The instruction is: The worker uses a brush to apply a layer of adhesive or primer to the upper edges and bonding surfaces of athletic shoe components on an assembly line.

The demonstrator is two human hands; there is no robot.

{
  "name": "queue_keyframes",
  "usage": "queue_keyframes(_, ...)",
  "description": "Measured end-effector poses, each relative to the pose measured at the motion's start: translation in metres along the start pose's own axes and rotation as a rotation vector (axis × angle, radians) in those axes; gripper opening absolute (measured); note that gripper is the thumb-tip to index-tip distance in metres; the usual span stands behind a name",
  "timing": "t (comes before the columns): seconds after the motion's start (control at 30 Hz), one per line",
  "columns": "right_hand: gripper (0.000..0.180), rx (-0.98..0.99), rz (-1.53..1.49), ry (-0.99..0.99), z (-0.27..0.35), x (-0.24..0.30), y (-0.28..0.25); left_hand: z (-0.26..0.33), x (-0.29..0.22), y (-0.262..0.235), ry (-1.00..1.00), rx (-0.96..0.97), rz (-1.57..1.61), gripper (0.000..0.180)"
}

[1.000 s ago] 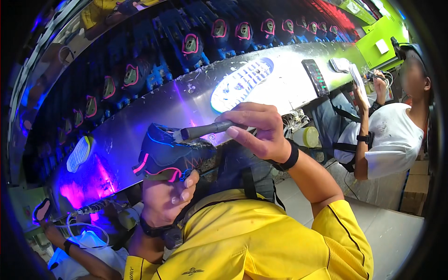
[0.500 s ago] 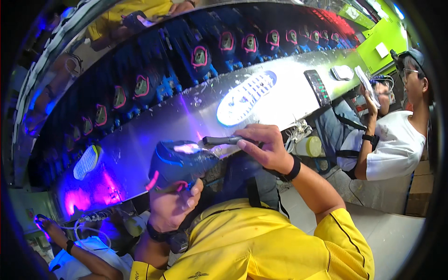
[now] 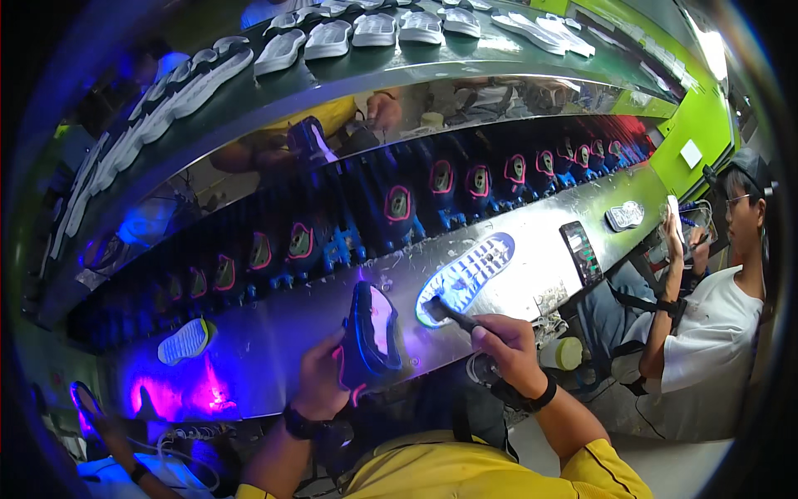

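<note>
My left hand [image 3: 320,378] grips a dark shoe upper [image 3: 363,337] with pink trim, held tilted just above the metal bench, its pale underside facing right. My right hand [image 3: 510,353] is closed on the dark handle of a brush [image 3: 457,317]. The brush's head meets the near end of a white shoe sole [image 3: 475,273], which lies on the brightly lit bench with its ribbed inner face up. Fingers of my left hand are partly hidden behind the upper.
Dark uppers with pink collars [image 3: 398,203] line the back of the metal bench [image 3: 291,374]. Pale soles [image 3: 374,30] fill a shelf above. Another sole [image 3: 184,342] lies at left, a dark panel [image 3: 580,254] at right. Co-workers sit either side, the right one [image 3: 706,328] holding a sole.
The brush has left the upper's underside and moved onto the sole. My left hand has turned the upper more upright and shifted it right. The view now takes in the upper shelf.
</note>
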State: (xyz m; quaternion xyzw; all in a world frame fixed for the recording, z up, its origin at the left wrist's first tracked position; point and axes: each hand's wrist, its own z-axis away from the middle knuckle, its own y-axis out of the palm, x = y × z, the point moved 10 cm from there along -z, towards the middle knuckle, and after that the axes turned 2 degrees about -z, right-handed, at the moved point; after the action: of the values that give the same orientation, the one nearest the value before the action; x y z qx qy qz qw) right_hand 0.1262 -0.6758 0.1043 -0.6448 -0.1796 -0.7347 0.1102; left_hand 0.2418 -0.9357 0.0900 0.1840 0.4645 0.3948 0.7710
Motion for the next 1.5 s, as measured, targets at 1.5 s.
queue_keyframes(1.5,0.022,0.167,0.386,-0.444,0.003,0.091,0.002,0.083,0.054,0.082,-0.432,0.055,0.501,0.057)
